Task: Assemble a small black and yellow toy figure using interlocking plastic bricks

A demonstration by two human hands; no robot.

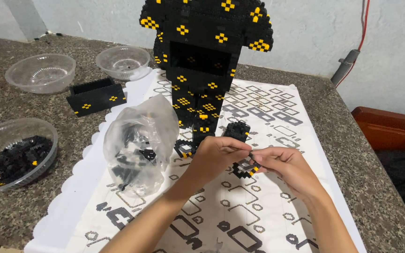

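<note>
A tall black-and-yellow brick model (206, 51) stands on a white patterned cloth (268, 211). In front of it, my left hand (219, 154) and my right hand (282, 164) meet over the cloth, both pinching a small black-and-yellow brick piece (245, 167) between the fingertips. Another small black brick assembly (236, 130) sits just behind my hands, and a small black-and-yellow piece (184, 148) lies left of my left hand, near the model's base.
A crumpled clear plastic bag (137, 145) with black bricks lies to the left. A clear bowl (12, 152) holds black bricks; two empty clear bowls (41, 72) (123, 62) stand behind. A black brick box part (95, 96) rests on the granite counter. Wall behind.
</note>
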